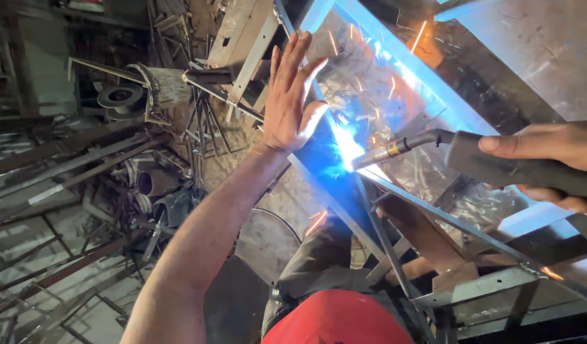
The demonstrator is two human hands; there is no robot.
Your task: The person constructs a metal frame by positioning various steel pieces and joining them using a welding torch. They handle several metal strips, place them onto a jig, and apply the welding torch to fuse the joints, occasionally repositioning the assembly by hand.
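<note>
**Two bare hands at a bright weld on sheet metal**

Two hands work well apart on a shiny metal sheet framed by square steel bars. The left hand is spread wide open, fingers apart, palm pressed flat against the sheet's near edge, holding nothing. The right hand is closed around the dark grip of a welding torch, thumb lying along the top. The torch's curved neck runs left to a brass-coloured nozzle, whose tip meets the sheet just beside the left hand's thumb. There a white-blue arc glares, throwing orange sparks up across the sheet and down below it.

The sheet is scuffed, reflective and washed blue by the arc. It sits on a frame of angled steel bars that slopes from upper left to lower right. Below the frame shows a red cloth-covered shape and grey fabric.

Left of the arm, the dusty floor is crowded with scrap: long steel rods, a short rusty pipe, a round metal disc and tangled offcuts.
</note>
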